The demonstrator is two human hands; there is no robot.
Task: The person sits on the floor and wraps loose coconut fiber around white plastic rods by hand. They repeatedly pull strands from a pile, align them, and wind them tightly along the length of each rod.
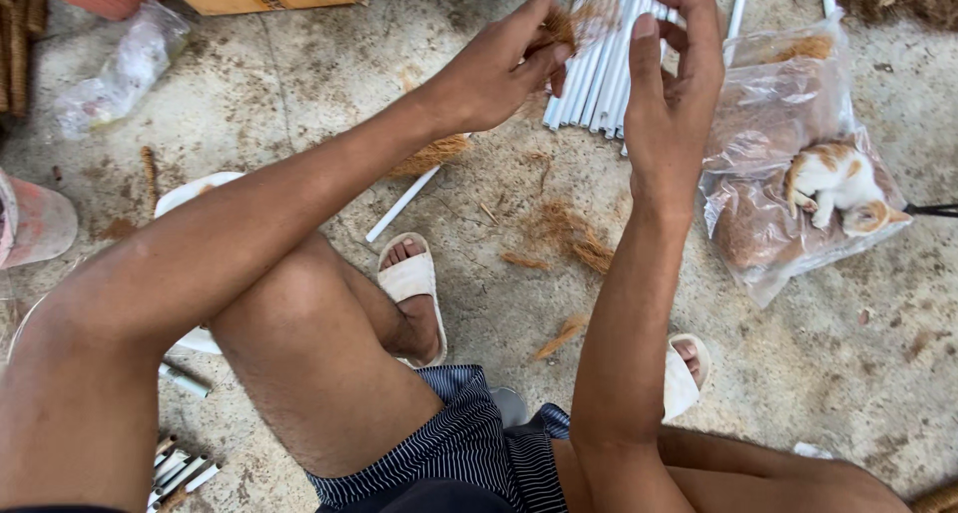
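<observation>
The left hand pinches a small tuft of brown coconut fibre between thumb and fingertips, held up above the concrete floor over the bundle of white tubes that lies toward the floor's far edge. The right hand is held just beside it, fingers spread and slightly curled, holding nothing, its fingertips near the tuft. This looks like the teasing or shaping step, with the fibre being drawn out between both hands; the next move would call for the right fingers to close on the loose end. A kitten lies on a plastic bag of fibre near the right edge, with stray fibre scraps scattered mid-floor.
</observation>
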